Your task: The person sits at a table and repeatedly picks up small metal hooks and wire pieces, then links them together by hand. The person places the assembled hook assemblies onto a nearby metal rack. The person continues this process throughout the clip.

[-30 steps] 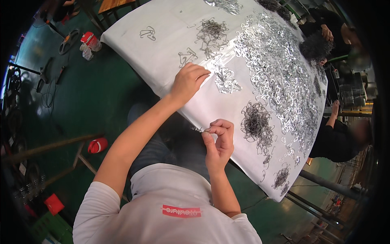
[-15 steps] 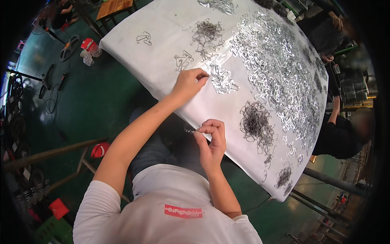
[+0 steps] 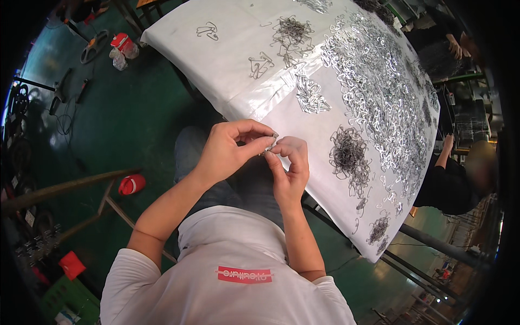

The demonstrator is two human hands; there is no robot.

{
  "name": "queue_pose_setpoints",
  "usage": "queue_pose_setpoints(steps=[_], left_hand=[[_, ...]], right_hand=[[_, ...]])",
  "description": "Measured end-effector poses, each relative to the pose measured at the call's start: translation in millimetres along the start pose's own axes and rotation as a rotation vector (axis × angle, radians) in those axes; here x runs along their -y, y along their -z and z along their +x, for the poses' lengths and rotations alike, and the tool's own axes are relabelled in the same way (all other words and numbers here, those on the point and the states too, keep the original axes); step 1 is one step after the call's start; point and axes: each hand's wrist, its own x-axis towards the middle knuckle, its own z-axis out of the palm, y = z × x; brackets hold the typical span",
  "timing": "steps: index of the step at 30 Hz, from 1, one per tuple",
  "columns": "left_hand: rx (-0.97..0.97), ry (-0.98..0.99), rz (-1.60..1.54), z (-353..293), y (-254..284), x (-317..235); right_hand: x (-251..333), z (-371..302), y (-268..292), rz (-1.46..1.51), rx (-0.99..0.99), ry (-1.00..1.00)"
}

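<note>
At the table's near edge my left hand (image 3: 223,150) and my right hand (image 3: 291,169) meet, thumb and fingertips pinched. Between them shows a small silvery metal piece (image 3: 272,143), mostly hidden by the fingers, so its exact shape cannot be made out. Just beyond my hands, a small heap of short shiny metal pieces (image 3: 311,97) lies on the white-covered table (image 3: 276,97). Right of the hands sits a pile of dark bent wire hooks (image 3: 348,153). A broad spread of shiny curved metal hooks (image 3: 374,92) covers the table's far right.
More dark wire hooks (image 3: 292,31) and a few loose bent wires (image 3: 261,66) lie toward the far left. One person in dark clothing (image 3: 449,184) is at the right side. A red container (image 3: 123,43) and a red bucket (image 3: 131,184) stand on the green floor beside a wooden frame (image 3: 70,189).
My left hand has drawn back from beside the heap of short shiny pieces to meet my right hand. The right hand's fingers have closed in around the small metal piece, and the view has shifted slightly.
</note>
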Motion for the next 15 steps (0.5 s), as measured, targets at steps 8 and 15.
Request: queue_pose_setpoints(steps=[8, 15], left_hand=[[-0.043, -0.114, 0.159, -3.4, 13.8, 11.6], [-0.1, -0.101, 0.133, -9.4, 18.5, 13.1]], right_hand=[[-20.8, 45.7, 23.4, -0.07, 0.255, -0.141], [-95.6, 208.0, -29.9, -0.506, 0.277, -0.195]])
